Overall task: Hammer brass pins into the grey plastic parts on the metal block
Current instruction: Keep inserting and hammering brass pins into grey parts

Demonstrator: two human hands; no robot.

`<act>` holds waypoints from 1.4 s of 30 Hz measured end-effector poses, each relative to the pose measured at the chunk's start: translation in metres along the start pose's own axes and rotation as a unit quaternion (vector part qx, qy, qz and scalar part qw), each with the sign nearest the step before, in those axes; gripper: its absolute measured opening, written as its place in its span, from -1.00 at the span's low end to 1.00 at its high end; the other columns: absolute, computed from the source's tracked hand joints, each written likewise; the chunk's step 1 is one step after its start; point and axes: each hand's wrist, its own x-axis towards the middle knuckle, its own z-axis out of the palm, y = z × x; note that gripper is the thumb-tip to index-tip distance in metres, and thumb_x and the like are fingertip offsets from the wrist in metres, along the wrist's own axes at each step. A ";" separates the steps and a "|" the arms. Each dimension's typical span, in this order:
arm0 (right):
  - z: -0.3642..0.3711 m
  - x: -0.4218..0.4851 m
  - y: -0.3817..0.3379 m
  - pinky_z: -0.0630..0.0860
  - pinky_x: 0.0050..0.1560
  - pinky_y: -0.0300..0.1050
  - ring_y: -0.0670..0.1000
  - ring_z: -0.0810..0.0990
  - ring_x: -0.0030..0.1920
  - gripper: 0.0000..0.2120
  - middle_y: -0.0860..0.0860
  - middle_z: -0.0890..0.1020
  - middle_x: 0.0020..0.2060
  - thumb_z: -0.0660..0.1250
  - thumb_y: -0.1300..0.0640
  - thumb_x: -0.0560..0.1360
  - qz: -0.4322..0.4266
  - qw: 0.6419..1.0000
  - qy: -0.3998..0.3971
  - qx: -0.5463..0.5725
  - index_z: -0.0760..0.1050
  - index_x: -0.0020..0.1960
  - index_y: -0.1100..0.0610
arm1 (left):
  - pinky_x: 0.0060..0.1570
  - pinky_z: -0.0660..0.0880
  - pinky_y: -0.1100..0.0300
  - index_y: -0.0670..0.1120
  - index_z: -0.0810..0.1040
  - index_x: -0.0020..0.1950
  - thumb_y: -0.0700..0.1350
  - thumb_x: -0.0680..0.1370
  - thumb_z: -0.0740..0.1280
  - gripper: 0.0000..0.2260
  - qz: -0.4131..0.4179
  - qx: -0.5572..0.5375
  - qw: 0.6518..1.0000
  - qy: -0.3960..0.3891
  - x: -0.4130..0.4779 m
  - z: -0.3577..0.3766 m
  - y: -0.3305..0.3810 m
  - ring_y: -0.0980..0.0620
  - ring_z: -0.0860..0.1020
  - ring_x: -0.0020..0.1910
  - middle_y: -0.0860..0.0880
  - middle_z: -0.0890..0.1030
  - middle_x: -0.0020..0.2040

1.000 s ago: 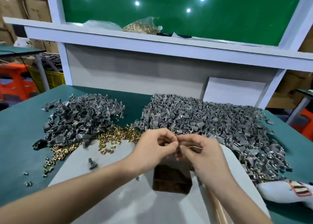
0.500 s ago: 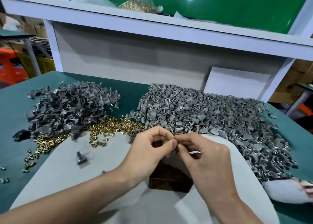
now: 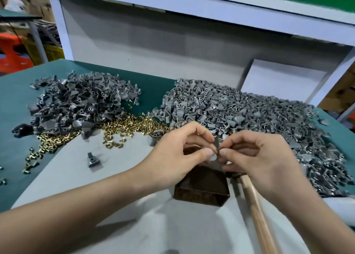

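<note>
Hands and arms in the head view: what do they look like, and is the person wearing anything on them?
The left hand and right hand are bare, with no gloves, rings or watch. The left forearm and right forearm are bare too, with no sleeve showing up to the frame edge.

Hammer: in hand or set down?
Set down. The wooden hammer handle lies beside the metal block, under the right hand, which pinches a grey part together with the left hand. Hammer head hidden.
</note>
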 end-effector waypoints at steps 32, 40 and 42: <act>0.001 -0.008 -0.011 0.60 -0.34 -0.22 0.09 0.66 -0.39 -0.89 0.15 0.63 -0.39 0.40 0.40 0.34 -0.014 0.992 -0.026 0.123 0.59 -0.32 0.24 | -0.05 0.52 0.38 -0.15 0.54 0.00 -0.43 0.50 0.32 -0.79 0.047 0.006 0.999 0.028 -0.002 -0.001 0.022 0.20 0.62 -0.13 -0.01 0.65 -0.14; 0.002 -0.006 -0.004 0.62 -0.36 -0.14 -0.01 0.60 -0.42 -0.86 0.12 0.63 -0.42 0.45 0.39 0.35 -0.051 0.998 -0.024 -0.037 0.61 -0.30 0.19 | -0.10 0.55 0.32 -0.09 0.58 -0.05 -0.37 0.51 0.34 -0.82 0.001 0.110 0.994 -0.004 -0.001 -0.003 0.012 0.18 0.65 -0.14 0.03 0.68 -0.14; 0.005 -0.005 -0.001 0.61 -0.27 -0.04 0.05 0.61 -0.37 -0.86 0.11 0.65 -0.38 0.47 0.34 0.35 -0.054 0.990 -0.049 -0.124 0.61 -0.31 0.14 | 0.00 0.51 0.36 -0.06 0.55 0.09 -0.35 0.50 0.34 -0.75 0.005 0.164 0.986 -0.036 -0.003 -0.003 0.009 0.26 0.63 -0.07 0.05 0.70 -0.07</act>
